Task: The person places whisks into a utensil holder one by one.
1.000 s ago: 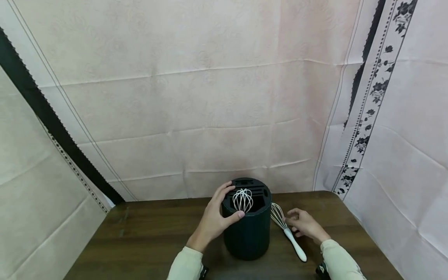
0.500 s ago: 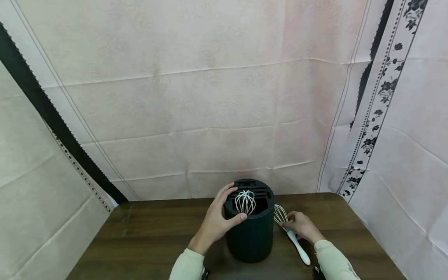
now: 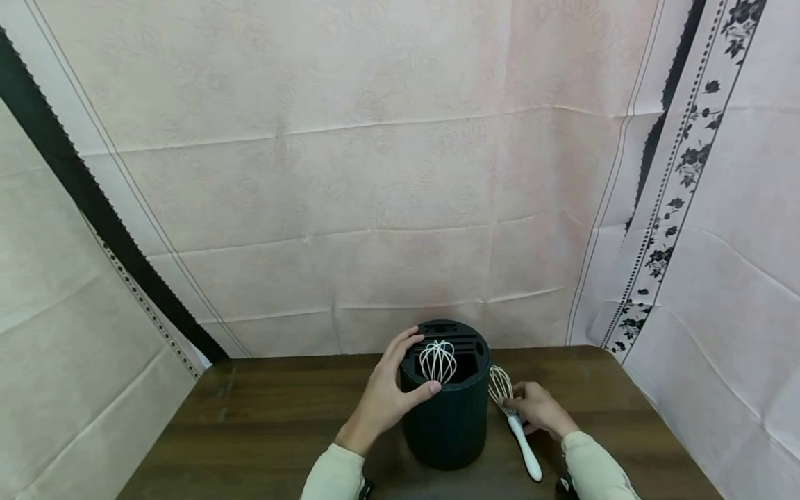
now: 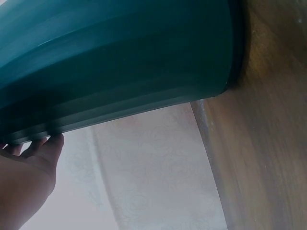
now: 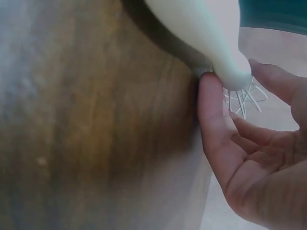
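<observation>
A dark green utensil holder point(image 3: 445, 430) with a slotted black top stands upright on the table. My left hand point(image 3: 386, 399) grips its upper left side, thumb across the near rim and fingers round the far side; the left wrist view shows those fingertips against the wall. The wire head of one whisk point(image 3: 437, 361) rises from the holder's large opening, its handle hidden inside. Right of the holder, a second whisk point(image 3: 523, 448) with a white handle lies on the table. My right hand point(image 3: 542, 408) pinches it where wires meet handle, thumb and fingers on either side point(image 5: 235, 72).
The brown wooden table point(image 3: 281, 423) ends at a back edge behind the holder. Pale cloth point(image 3: 375, 194) hangs behind it and on both sides, with a flowered border point(image 3: 671, 208) at the right.
My right hand has closed in on the loose whisk and now pinches it. The whisk's handle end has swung slightly to the left. The left hand keeps its grip on the holder.
</observation>
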Demonstrator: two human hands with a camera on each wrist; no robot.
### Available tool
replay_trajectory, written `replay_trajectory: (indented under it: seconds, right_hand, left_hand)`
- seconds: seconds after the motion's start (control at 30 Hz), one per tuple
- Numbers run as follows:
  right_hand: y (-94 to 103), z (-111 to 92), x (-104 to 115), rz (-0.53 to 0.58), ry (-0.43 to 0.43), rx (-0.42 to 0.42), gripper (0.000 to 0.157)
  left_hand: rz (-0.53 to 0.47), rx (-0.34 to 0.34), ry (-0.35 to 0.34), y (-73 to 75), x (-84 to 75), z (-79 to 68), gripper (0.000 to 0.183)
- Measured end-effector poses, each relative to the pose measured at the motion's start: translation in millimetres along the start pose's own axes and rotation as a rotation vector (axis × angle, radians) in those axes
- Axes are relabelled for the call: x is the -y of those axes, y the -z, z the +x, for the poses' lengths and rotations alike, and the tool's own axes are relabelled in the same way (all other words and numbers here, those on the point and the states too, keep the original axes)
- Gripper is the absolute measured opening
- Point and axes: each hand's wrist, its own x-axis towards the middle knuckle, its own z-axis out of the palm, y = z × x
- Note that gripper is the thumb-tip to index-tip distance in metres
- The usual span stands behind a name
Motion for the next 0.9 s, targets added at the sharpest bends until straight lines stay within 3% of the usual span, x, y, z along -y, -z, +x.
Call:
replay_trajectory:
  seconds: [0.23, 0.57, 0.9]
  right_hand:
    - [-1.9, -3.9, -3.2, 0.070, -0.010, -0.018, 0.035]
    - [-1.0, -6.8, -8.8, 0.125, -0.004, -0.009, 0.046]
    - [0.7, -9.2, -12.6, 0.149, -0.022, -0.016, 0.045]
  left_hand:
    - [0.000, -0.001, -0.013, -0.1, -0.4, 0.5, 0.073]
    - [-0.001, -0.004, -0.001, -0.1, -0.9, -2.2, 0.074]
    - [-0.002, -0.004, 0.004, -0.8, 0.6, -1.2, 0.073]
